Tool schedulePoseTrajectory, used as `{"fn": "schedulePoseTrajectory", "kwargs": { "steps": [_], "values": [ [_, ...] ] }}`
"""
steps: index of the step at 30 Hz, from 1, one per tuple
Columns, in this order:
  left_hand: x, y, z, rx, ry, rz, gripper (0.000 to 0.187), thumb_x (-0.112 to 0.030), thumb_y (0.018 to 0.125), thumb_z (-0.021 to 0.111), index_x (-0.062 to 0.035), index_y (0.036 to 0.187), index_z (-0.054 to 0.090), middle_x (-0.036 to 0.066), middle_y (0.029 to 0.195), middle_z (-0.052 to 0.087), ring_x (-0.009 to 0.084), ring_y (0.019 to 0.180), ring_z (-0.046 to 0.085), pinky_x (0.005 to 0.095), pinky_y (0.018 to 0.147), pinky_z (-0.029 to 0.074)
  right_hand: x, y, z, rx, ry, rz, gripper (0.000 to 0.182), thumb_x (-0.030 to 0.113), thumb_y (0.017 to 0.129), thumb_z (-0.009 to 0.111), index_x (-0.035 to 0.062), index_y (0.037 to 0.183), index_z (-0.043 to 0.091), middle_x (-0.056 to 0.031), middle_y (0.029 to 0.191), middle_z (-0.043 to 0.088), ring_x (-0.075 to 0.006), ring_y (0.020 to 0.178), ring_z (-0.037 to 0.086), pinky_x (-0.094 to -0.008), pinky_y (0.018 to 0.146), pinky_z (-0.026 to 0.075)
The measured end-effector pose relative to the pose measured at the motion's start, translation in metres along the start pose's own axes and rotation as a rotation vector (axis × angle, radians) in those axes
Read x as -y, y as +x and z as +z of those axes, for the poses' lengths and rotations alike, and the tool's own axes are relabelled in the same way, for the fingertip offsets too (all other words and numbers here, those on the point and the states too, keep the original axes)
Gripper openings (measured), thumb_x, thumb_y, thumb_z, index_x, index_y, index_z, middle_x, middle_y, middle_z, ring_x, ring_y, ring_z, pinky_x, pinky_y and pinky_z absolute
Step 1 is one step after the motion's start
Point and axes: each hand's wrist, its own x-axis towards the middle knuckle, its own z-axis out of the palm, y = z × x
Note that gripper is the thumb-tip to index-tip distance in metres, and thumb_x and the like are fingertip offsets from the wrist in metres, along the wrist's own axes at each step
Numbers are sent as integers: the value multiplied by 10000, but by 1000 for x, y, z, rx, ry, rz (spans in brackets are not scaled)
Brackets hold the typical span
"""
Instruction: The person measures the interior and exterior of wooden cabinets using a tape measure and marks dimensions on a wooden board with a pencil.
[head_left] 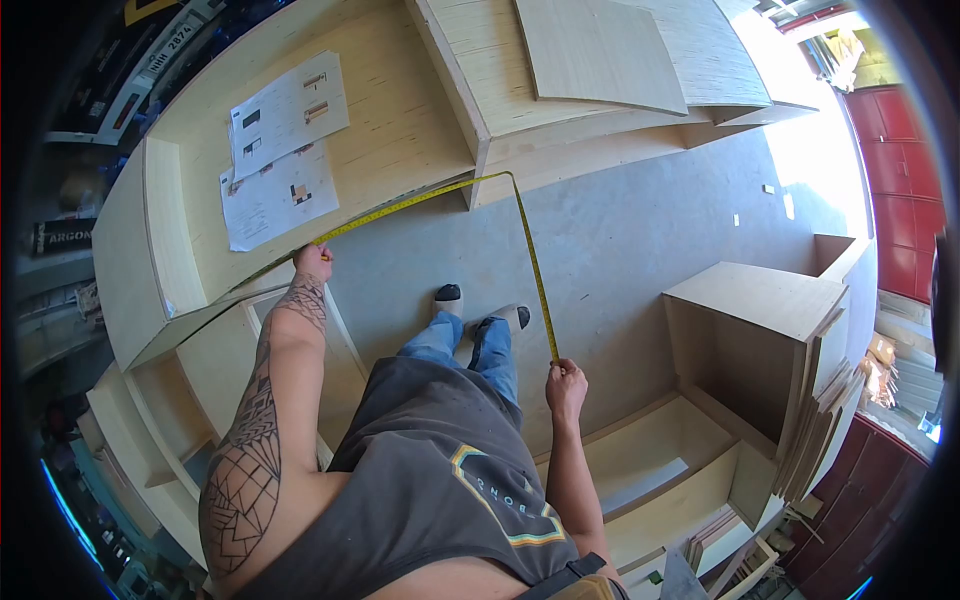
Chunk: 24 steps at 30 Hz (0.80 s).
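Observation:
A yellow tape measure (533, 245) is drawn out between my two hands. From my left hand (314, 262) its blade runs along the front edge of a plywood cabinet (400, 120), bends sharply past the cabinet's upright panel, and drops to my right hand (567, 388). My left hand is closed on the blade close to the cabinet edge. Closed fingers of my right hand grip the other stretch of blade, over the floor. The tape's case cannot be made out. Two printed drawing sheets (288, 115) lie inside the cabinet, above my left hand.
A loose plywood panel (600, 50) rests on the cabinet's right part. More open plywood boxes (750, 290) stand at the right, with boards (825, 400) leaning on them. Another cabinet carcass (215, 370) stands at the left. Red lockers (900, 190) line the far right. Grey floor (620, 220) lies between.

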Motion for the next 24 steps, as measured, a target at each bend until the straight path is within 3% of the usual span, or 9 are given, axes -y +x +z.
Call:
{"fn": "schedulePoseTrajectory", "kwargs": {
  "steps": [7,16,24],
  "values": [
    [1,0,0,10,-5,19,172,-173,1095,467,-176,1250,543,59,1059,685,142,733,556,273,556,358,-3,1,2,-5,-17,-8,276,223,951,623,44,1093,778,-264,1009,732,-430,981,710,-494,904,556],
    [3,9,-2,-21,5,-6,171,-212,1105,462,-179,1251,544,39,1098,689,141,873,643,272,569,360,-5,3,4,-1,14,-8,271,226,960,627,45,1094,777,-272,1018,727,-433,987,708,-495,907,556],
    [2,9,-3,-5,-5,-50,162,-228,1102,481,-208,1248,548,-1,1079,681,116,830,619,265,570,361,3,0,2,1,11,1,272,232,963,632,47,1098,780,-268,1017,730,-434,981,712,-494,901,558]
  ]
}}
